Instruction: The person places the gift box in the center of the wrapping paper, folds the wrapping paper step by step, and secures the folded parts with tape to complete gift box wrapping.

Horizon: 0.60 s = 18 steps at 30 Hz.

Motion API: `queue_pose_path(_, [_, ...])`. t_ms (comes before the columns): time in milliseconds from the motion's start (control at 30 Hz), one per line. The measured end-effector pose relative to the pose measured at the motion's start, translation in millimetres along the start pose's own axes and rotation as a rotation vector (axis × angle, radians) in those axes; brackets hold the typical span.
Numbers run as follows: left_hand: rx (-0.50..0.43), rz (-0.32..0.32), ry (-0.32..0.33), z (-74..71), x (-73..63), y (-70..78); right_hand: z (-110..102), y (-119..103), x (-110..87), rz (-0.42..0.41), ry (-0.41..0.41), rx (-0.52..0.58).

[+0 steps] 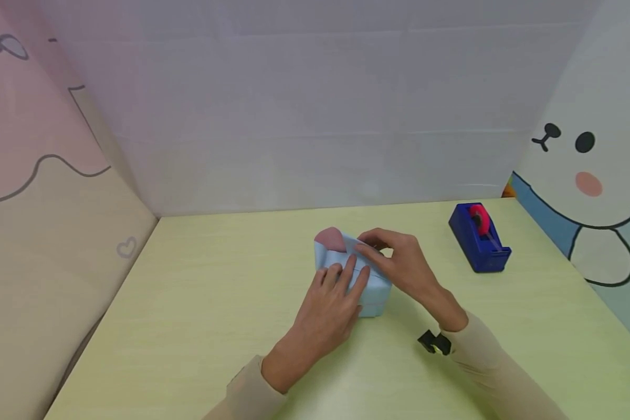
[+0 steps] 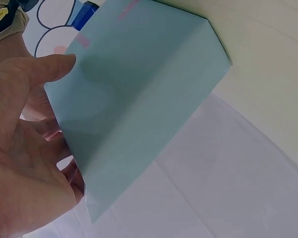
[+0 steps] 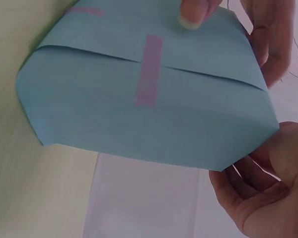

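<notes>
A package in light blue paper (image 1: 375, 303) stands mid-table, with pink tape strips (image 3: 150, 69) across its paper seam. At its far end the paper is unfolded around a round pink surface (image 1: 329, 239). My left hand (image 1: 328, 309) holds the package, fingers spread over the top and thumb against a side (image 2: 109, 94). With thumb and forefinger, my right hand (image 1: 406, 262) pinches the paper's edge at the far right corner. What lies inside the paper is mostly hidden.
A blue tape dispenser (image 1: 480, 239) with a red-cored roll stands on the pale yellow table (image 1: 189, 280) to the right. White sheeting (image 1: 315, 116) rises behind the table, with cartoon-printed cloth (image 1: 598, 175) at the sides. A small black device (image 1: 436, 342) sits by my right cuff.
</notes>
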<state>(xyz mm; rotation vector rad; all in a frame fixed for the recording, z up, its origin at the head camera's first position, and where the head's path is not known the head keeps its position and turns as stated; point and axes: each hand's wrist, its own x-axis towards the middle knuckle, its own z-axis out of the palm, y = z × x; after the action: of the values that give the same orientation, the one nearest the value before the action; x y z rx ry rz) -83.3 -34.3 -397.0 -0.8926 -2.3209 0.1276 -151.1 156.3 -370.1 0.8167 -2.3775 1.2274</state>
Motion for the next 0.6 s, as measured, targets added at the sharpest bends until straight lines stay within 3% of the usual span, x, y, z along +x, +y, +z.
queue_pose_path(233, [0.001,-0.004,-0.006,-0.1,0.4,0.2,-4,2,-14.4,-0.013,0.072,-0.087])
queue_pose_path(400, [-0.006,-0.004,-0.002,0.2,0.2,-0.4,-7,0,-25.8,-0.116,0.108,-0.174])
queue_pose_path(600, [-0.016,-0.006,0.008,1.7,0.6,-0.9,-9,1,-33.2,-0.251,0.079,-0.199])
